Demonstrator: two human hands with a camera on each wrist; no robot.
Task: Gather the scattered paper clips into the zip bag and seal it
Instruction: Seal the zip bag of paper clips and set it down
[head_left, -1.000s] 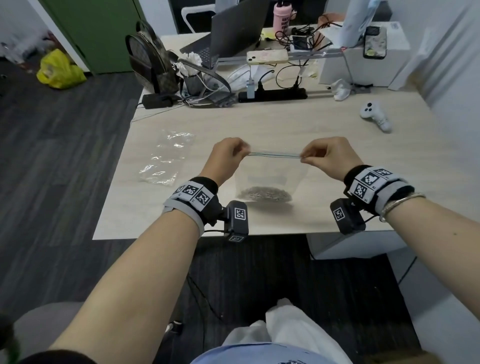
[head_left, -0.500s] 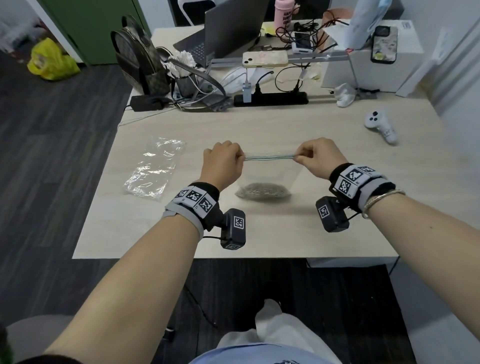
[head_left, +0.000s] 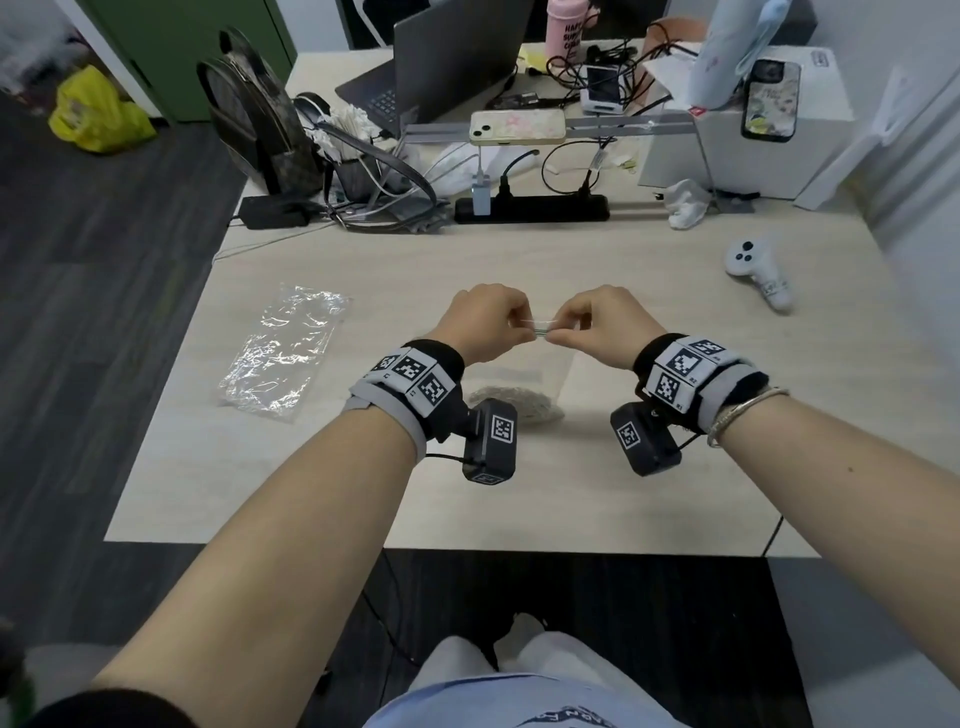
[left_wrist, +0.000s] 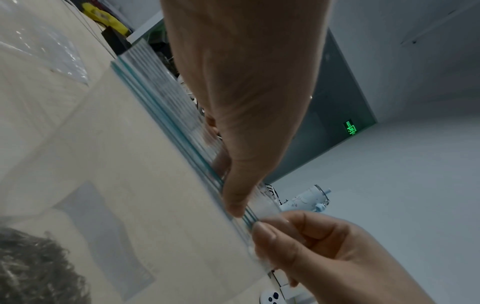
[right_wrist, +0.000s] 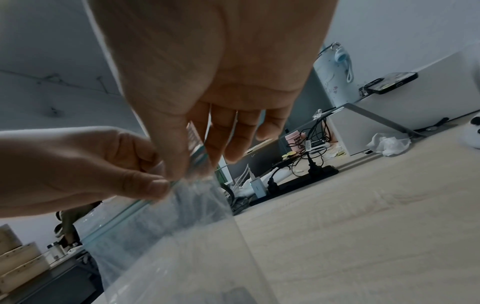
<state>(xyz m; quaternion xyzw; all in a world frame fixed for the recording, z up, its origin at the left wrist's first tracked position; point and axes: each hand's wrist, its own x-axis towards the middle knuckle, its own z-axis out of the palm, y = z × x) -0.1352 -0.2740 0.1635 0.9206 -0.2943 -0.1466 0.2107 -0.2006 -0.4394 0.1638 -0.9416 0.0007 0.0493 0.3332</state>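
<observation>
Both hands pinch the zip bag's (head_left: 558, 371) ribbed top strip, left hand (head_left: 480, 325) and right hand (head_left: 605, 325) nearly touching at its middle, holding it upright above the table (head_left: 623, 493), probably to press the seal shut while the paper clips (head_left: 511, 402) sit heaped at the bottom.

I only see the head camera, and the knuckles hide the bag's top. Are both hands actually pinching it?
Observer: Yes. The left wrist view shows the left hand's thumb and the right hand's thumb side by side on the zip bag's strip.
Operator: What does the strip look like?
Observer: Ribbed, with teal lines.
Operator: And the right fingers?
Observer: Right wrist view: the fingers sit behind the strip, thumb in front.
</observation>
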